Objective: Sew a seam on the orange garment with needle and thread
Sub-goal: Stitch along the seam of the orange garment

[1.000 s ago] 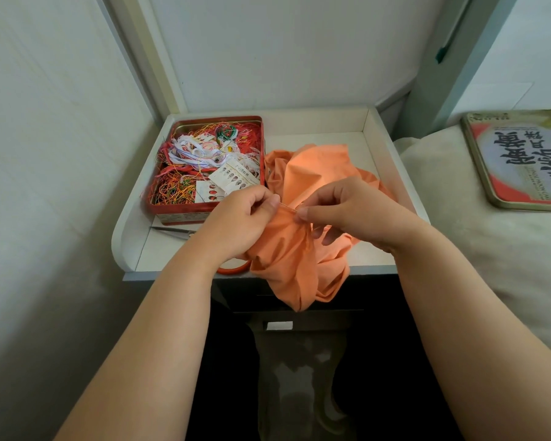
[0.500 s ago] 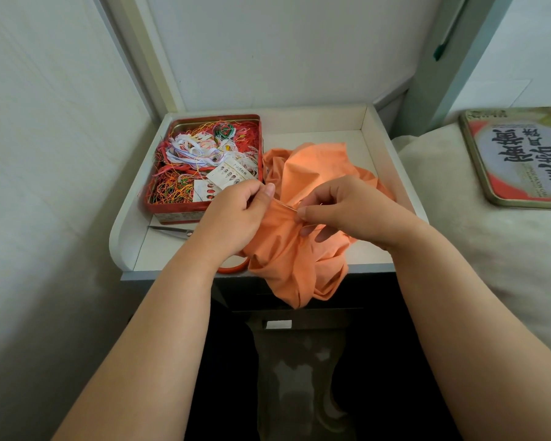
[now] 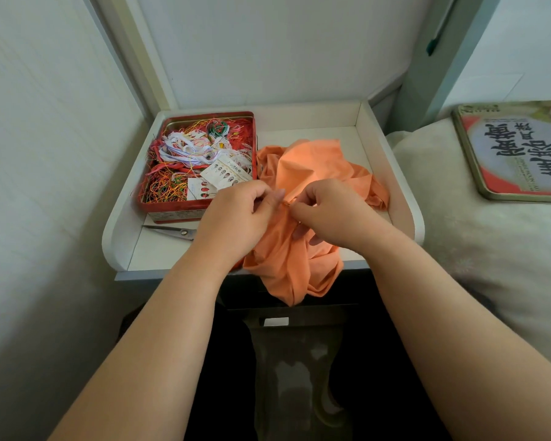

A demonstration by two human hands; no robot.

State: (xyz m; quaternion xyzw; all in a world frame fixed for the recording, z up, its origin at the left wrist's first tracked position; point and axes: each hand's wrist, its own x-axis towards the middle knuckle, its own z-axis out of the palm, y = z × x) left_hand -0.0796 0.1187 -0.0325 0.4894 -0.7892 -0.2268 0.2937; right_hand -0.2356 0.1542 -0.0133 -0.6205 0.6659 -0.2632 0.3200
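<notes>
Head view, near to far from the orange garment [image 3: 299, 249]: draped over the front edge of the white tray table [image 3: 404, 198], lower folds hanging past it. Left hand [image 3: 236, 218] on its left side, fingers curled, pinching a fold; right hand [image 3: 328, 211] just beside, fingertips pinching a thin needle [image 3: 286, 202] at the cloth. Left of the garment, scissors [image 3: 172, 231] flat on the table; behind them, a red tin [image 3: 201, 160] full of tangled threads. Far right, a printed lid [image 3: 519, 151] on bedding.

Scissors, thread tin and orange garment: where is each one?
scissors [image 3: 172, 231]: head view, on the blades near the pivot.
thread tin [image 3: 175, 206]: head view, on its red front wall.
orange garment [image 3: 312, 160]: head view, on the bunched upper folds.
</notes>
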